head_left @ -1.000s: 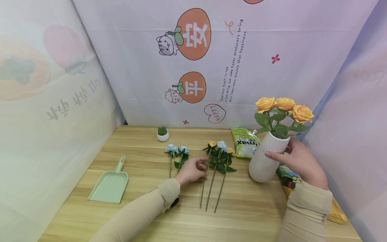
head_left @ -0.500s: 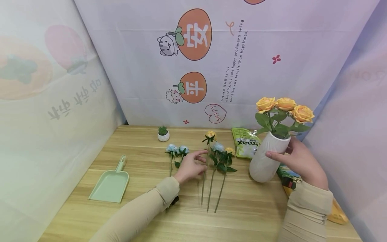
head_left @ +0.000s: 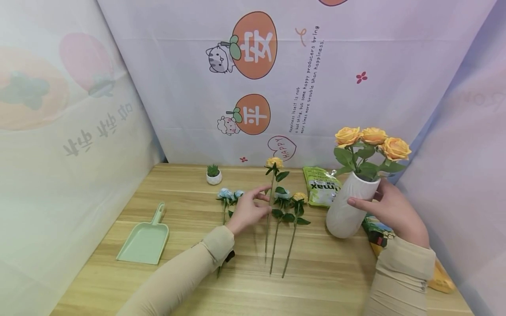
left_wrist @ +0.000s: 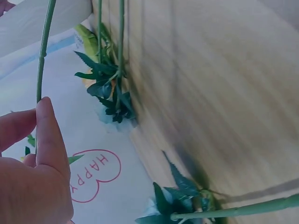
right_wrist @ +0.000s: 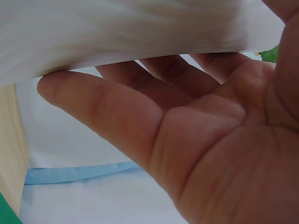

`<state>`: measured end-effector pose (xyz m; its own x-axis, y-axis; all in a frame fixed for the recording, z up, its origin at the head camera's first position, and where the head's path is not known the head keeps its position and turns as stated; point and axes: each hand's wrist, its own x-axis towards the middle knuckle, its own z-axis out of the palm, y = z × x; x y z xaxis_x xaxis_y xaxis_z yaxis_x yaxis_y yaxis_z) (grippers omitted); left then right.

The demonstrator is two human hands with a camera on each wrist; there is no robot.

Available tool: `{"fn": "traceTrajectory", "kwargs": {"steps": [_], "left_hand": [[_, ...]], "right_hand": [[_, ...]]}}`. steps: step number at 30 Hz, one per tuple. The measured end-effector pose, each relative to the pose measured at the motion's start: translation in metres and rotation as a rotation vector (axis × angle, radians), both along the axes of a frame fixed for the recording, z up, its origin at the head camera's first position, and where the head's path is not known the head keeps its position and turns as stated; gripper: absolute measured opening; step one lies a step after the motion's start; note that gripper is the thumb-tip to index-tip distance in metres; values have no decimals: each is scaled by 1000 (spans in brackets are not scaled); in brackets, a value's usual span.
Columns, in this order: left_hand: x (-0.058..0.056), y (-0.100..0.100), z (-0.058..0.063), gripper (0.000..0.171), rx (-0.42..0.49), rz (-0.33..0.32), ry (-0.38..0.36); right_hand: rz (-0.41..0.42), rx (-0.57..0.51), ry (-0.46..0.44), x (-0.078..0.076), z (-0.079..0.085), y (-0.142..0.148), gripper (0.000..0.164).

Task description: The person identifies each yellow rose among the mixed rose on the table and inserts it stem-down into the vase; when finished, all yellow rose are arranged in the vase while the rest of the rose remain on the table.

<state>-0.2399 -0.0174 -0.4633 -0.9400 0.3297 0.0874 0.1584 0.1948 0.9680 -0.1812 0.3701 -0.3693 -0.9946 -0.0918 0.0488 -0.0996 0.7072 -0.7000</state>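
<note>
The left hand [head_left: 249,210] pinches a yellow rose [head_left: 274,163] by its stem above the wood-grain tabletop [head_left: 308,294], bloom toward the printed cloth wall [head_left: 189,109], stem end toward the near side. The right hand [head_left: 397,217] grips a white vase [head_left: 348,213], mouth leaning rightward. Wood stretches between the dustpan [head_left: 144,242] and blue roses [head_left: 225,193].
</note>
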Motion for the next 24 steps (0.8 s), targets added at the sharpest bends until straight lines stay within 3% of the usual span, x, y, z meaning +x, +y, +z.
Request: {"fn": "traceTrajectory", "kwargs": {"steps": [13, 24], "left_hand": [[-4, 6, 29, 70, 85, 40, 31], [-13, 10, 65, 68, 177, 40, 169]], "right_hand": [[-3, 10, -5, 0, 0, 0, 103], [0, 3, 3, 1, 2, -1, 101]]}}
